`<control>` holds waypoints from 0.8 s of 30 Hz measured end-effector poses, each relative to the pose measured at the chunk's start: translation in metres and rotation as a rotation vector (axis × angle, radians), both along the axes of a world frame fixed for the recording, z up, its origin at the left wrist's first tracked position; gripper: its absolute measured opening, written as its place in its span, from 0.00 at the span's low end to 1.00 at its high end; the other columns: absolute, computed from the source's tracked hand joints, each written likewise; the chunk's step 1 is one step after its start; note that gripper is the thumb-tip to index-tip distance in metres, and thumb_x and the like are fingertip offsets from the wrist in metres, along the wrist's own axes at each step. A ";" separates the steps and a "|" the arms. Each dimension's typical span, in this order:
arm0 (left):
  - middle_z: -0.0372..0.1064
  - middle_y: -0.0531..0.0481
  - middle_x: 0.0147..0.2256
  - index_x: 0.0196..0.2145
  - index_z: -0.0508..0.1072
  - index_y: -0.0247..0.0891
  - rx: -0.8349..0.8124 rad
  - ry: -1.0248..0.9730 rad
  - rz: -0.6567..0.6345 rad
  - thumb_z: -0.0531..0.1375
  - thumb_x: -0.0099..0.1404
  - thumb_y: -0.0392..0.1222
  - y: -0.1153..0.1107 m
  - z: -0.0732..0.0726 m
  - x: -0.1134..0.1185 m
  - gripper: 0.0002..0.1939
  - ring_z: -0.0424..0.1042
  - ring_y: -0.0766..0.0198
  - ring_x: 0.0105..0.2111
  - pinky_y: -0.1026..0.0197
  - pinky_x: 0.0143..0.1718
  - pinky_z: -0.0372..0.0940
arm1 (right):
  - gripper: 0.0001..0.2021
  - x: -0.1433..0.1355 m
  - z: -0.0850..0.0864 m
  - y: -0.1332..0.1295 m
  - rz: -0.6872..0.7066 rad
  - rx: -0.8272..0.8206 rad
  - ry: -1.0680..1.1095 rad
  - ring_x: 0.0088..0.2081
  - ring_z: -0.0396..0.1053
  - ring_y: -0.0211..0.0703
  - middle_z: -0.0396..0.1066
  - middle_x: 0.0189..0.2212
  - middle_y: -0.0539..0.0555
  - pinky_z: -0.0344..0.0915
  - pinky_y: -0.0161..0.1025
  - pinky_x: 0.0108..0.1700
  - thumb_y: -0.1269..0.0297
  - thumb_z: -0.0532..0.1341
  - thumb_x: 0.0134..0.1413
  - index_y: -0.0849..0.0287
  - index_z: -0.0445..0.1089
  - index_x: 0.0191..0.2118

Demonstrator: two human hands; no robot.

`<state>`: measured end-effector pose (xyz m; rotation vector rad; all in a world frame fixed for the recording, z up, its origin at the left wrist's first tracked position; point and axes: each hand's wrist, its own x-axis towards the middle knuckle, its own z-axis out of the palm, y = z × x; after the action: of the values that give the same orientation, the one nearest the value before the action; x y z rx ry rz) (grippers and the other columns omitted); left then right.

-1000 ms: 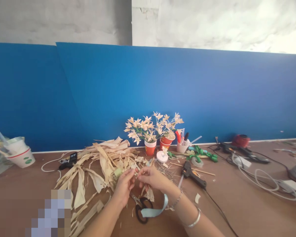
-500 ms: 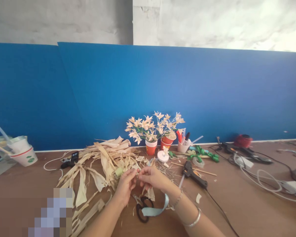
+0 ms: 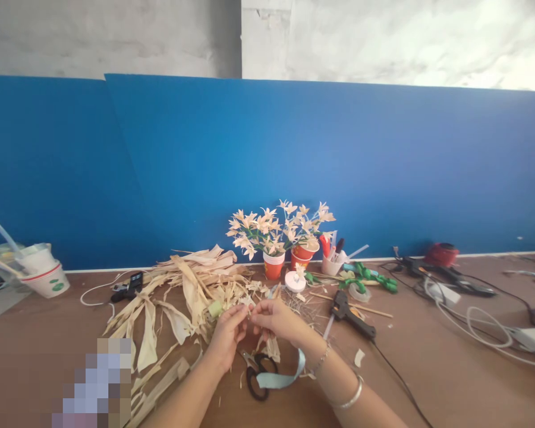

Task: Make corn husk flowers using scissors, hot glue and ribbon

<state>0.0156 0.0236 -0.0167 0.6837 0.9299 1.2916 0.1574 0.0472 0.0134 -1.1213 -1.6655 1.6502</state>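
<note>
My left hand (image 3: pixel 229 333) and my right hand (image 3: pixel 274 321) meet over the middle of the table, fingertips pinched close together. A tiny pale piece shows between them, too small to name. Just behind my left hand lies a heap of dried corn husks (image 3: pixel 191 291), with a small light-green roll (image 3: pixel 214 308) at its edge. Below my hands are black-handled scissors (image 3: pixel 255 380), partly covered by a light-blue ribbon (image 3: pixel 280 379). To the right of my right hand rests a black glue gun (image 3: pixel 352 318).
Husk flowers (image 3: pixel 271 226) stand in red paper cups (image 3: pixel 273 268) against the blue partition (image 3: pixel 294 137). Green tape strips (image 3: pixel 372 277) lie right of a white cup of pens (image 3: pixel 331 266). Cables (image 3: pixel 477 333) spread across the right side; a paper cup (image 3: pixel 49 282) stands at left.
The view has shifted very slightly. Both hands stay pinched together in nearly the same place, with only small finger movement.
</note>
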 end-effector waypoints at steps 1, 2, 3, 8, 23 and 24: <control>0.64 0.55 0.21 0.27 0.75 0.35 -0.003 -0.003 0.000 0.66 0.46 0.46 0.000 0.000 0.000 0.13 0.58 0.75 0.18 0.71 0.16 0.45 | 0.15 0.000 0.000 0.000 -0.003 -0.001 -0.001 0.15 0.61 0.29 0.68 0.18 0.47 0.54 0.28 0.17 0.53 0.62 0.42 0.62 0.65 0.27; 0.64 0.55 0.21 0.27 0.75 0.35 -0.006 -0.005 0.003 0.67 0.46 0.46 0.000 0.000 0.000 0.13 0.58 0.75 0.18 0.71 0.16 0.45 | 0.15 0.000 0.000 0.000 -0.005 -0.003 -0.004 0.16 0.61 0.29 0.68 0.19 0.47 0.54 0.28 0.18 0.53 0.62 0.42 0.62 0.65 0.28; 0.65 0.55 0.21 0.27 0.75 0.35 -0.010 -0.005 0.005 0.67 0.45 0.46 0.000 0.001 0.000 0.13 0.58 0.75 0.18 0.70 0.16 0.45 | 0.15 -0.001 0.000 0.000 -0.009 -0.005 -0.008 0.16 0.61 0.30 0.68 0.19 0.48 0.54 0.28 0.18 0.53 0.62 0.42 0.62 0.65 0.28; 0.64 0.55 0.21 0.28 0.75 0.35 -0.014 -0.008 -0.004 0.67 0.46 0.46 -0.001 0.001 0.000 0.14 0.58 0.74 0.18 0.70 0.17 0.46 | 0.16 -0.001 0.000 0.000 -0.012 -0.004 0.003 0.16 0.61 0.29 0.68 0.19 0.47 0.55 0.29 0.19 0.52 0.62 0.42 0.62 0.64 0.27; 0.65 0.55 0.20 0.28 0.74 0.35 -0.018 -0.057 -0.046 0.67 0.45 0.46 -0.003 0.005 0.001 0.13 0.61 0.73 0.19 0.70 0.17 0.46 | 0.16 -0.005 0.003 -0.002 -0.037 0.006 0.052 0.16 0.61 0.29 0.67 0.18 0.47 0.54 0.28 0.18 0.52 0.62 0.40 0.61 0.63 0.26; 0.65 0.55 0.20 0.28 0.74 0.35 -0.011 -0.050 -0.048 0.67 0.45 0.46 -0.003 0.005 0.001 0.13 0.61 0.73 0.19 0.70 0.17 0.45 | 0.16 -0.005 0.003 -0.002 -0.041 0.005 0.060 0.16 0.61 0.29 0.67 0.18 0.47 0.54 0.28 0.18 0.52 0.62 0.40 0.62 0.64 0.26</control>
<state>0.0165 0.0206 -0.0118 0.6585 0.8749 1.2549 0.1523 0.0450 0.0159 -1.0858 -1.5985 1.6367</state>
